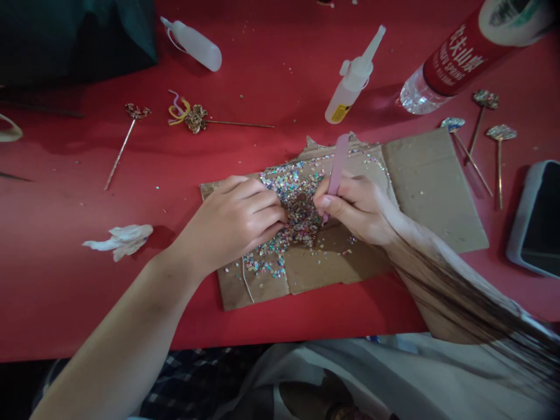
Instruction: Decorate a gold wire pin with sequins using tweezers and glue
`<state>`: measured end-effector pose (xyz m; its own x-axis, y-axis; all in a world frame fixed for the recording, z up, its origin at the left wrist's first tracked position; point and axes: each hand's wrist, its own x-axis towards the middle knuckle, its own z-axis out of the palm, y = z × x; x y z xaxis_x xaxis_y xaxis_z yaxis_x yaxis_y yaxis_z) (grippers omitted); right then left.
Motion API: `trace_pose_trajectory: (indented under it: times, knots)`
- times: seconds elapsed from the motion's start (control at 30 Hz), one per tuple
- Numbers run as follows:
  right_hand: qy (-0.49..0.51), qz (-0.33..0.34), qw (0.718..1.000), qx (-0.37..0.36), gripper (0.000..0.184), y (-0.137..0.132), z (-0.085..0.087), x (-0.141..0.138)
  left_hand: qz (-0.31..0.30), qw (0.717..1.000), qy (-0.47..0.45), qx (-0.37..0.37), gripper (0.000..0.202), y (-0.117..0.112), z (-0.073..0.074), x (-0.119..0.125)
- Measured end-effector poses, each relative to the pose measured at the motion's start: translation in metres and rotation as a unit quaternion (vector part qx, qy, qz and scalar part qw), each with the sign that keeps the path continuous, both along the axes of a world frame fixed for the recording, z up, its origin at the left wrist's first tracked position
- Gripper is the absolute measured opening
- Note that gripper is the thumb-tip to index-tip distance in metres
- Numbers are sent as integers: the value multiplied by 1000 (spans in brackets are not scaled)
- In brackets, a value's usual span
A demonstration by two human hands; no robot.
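A glossy red tabletop (271, 76) spreads beneath both hands from where I stand. Directly under the grip lies a creased brown cardboard sheet (429, 192), reaching out past it to the right. Beyond and right of the grip is a clear plastic water bottle with a red label (457, 64). The person's left hand (245, 219), left of the grip, has its fingertips down among a scatter of shiny multicoloured flakes (301, 216); whether they pinch anything, I can't tell. The right hand (361, 207) grasps a slim, flat pink tool (338, 163), its lower end down beside the flakes.
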<state>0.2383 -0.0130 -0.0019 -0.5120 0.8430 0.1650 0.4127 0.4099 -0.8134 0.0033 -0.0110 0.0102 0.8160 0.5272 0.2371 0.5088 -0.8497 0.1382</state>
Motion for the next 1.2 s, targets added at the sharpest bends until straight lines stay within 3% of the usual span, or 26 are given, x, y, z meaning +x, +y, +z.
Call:
trace_pose_trajectory:
  times: [0.97, 1.2]
  knots:
    - [-12, 16, 999, 47, 33, -1, -3, 1, -3, 1000, -9, 11, 16, 0, -1, 0]
    - [-7, 26, 999, 30, 31, 0, 0, 1, -6, 1000, -7, 14, 17, 0, -1, -1]
